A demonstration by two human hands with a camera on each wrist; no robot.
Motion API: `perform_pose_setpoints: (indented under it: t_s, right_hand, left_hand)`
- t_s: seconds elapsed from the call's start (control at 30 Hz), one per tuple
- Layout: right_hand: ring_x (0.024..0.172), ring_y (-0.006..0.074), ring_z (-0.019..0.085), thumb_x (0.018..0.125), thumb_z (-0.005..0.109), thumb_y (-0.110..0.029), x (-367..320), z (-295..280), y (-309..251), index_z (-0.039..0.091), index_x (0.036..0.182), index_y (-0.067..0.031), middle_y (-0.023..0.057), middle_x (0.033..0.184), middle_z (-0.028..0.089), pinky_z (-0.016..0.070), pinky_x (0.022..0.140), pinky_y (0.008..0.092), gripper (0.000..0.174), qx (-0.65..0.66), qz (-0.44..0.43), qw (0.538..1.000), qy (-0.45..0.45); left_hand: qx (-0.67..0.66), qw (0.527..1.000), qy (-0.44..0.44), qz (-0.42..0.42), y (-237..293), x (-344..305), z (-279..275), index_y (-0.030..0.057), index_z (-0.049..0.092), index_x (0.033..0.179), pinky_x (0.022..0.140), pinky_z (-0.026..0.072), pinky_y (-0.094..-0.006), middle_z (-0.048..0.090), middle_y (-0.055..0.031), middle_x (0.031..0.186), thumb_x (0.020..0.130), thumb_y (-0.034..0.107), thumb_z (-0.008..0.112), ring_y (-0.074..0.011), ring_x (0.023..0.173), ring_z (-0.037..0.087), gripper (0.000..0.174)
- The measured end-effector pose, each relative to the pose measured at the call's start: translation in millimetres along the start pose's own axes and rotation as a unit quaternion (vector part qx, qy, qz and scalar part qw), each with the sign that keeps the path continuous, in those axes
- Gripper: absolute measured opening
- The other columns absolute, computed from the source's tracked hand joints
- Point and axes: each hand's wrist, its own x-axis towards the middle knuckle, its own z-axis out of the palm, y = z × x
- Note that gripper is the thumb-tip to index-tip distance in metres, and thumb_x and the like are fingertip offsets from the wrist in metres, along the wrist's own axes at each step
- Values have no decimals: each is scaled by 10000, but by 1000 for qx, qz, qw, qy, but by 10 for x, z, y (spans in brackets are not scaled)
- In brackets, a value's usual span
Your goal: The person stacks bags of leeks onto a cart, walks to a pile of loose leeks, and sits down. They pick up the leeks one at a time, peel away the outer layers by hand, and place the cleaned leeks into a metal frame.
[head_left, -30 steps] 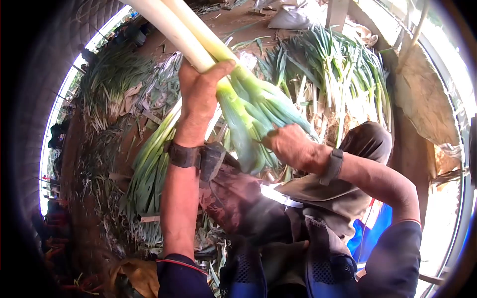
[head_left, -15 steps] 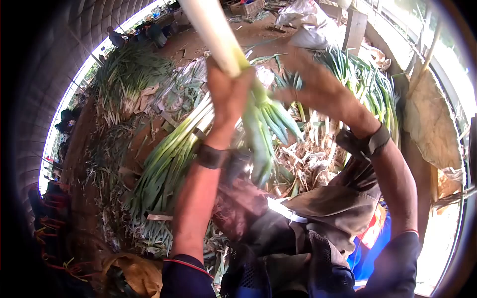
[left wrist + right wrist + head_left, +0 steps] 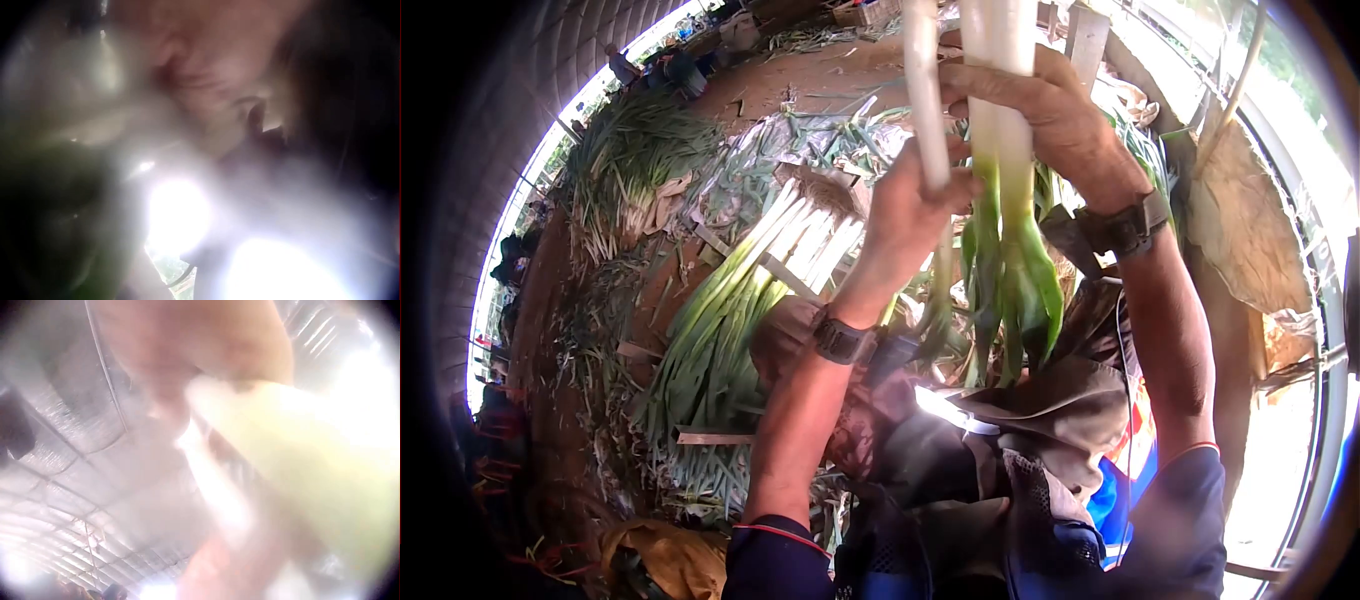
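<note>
Two thick leeks (image 3: 1000,145) with white stems and green leaves stand upright in front of the person's lap. My right hand (image 3: 1055,115) grips them by their stems from the right. A thinner leek (image 3: 926,90) stands just left of them, and my left hand (image 3: 910,220) holds it low on its white part, thumb across the stem. Glare washes out the right wrist view, where a pale stem (image 3: 306,450) runs from under the right hand (image 3: 200,344). The left wrist view is badly blurred, with part of the left hand (image 3: 212,56) at the top.
A leek bundle (image 3: 730,310) lies left of the legs, by a short wooden stake (image 3: 715,437). Farther left is another leek pile (image 3: 625,155). Loose leaves litter the ground. On the right stand a wooden post (image 3: 1087,45) and a tan sheet wall (image 3: 1250,235).
My right hand has left the leaves, moved up and now grips the thick stems, which the left hand held before. My left hand now holds a thinner leek. The leeks have turned more upright.
</note>
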Motion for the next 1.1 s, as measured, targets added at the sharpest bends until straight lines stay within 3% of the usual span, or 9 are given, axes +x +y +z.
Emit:
perform_pose_setpoints:
  t_s: [0.1,0.27,0.4,0.53,0.67,0.7,0.8,0.93,1.1]
  right_hand:
    - [955,234,671,888,676,-246,-32,-182,-5,584,1214,43,168,1094,676,556,827,329,446,61,-13,998,-6]
    - [1137,311,614,922,619,-234,-70,-223,15,482,1307,64,224,1229,612,498,992,392,505,141,-4,989,-46]
    - [923,216,663,849,731,-283,-148,-125,-6,611,1177,37,132,1053,671,525,851,300,474,89,18,996,1]
    - [1091,294,634,920,642,-381,7,-291,288,470,1310,97,234,1206,613,534,911,406,641,108,-87,989,53]
    - [828,194,652,917,539,-598,-48,-203,106,607,1125,53,139,929,681,520,724,291,687,-58,127,982,128]
    - [717,125,608,878,563,-645,-36,-103,215,654,1053,17,59,859,663,470,620,237,691,29,70,988,136]
    - [731,104,617,888,591,-593,-50,-140,325,659,1037,16,50,842,667,483,648,235,630,178,97,975,91]
    - [733,156,665,841,705,-445,-155,-197,188,663,1075,33,109,861,692,537,656,266,534,51,86,993,57]
    - [729,191,689,819,731,-461,-219,-249,70,673,1063,45,153,876,702,571,668,301,565,26,73,995,57]
  left_hand:
    - [44,996,75,-13,131,19,-120,-9,474,1269,748,611,-314,639,-163,1176,922,198,648,-278,995,677,440]
    - [84,995,-11,-55,128,82,-18,-11,472,1278,923,523,-332,636,-142,1153,915,249,661,-232,1062,617,485]
    - [-13,1000,-4,-16,2,12,128,-2,540,1207,898,504,-281,654,-98,1078,902,182,689,-152,1008,618,387]
    - [11,998,38,-39,62,27,1,9,565,1197,861,520,-286,659,-102,1046,898,143,680,-162,938,633,346]
    - [25,996,10,-91,-82,49,142,5,550,1228,904,499,-293,651,-103,1117,907,154,671,-172,1024,612,374]
    - [33,994,3,-99,-88,42,193,-1,538,1244,906,493,-298,644,-99,1152,918,164,656,-157,1048,600,384]
    - [-5,999,0,-46,-135,30,303,-11,535,1256,804,524,-274,642,-75,1114,927,158,627,-121,938,619,381]
    - [-153,982,32,-103,-322,-14,352,-10,527,1269,873,496,-279,638,-55,1139,946,118,603,-114,990,596,356]
    - [53,997,-21,-47,95,177,245,-7,553,1203,881,499,-291,655,-97,1087,921,297,641,-152,960,630,424]
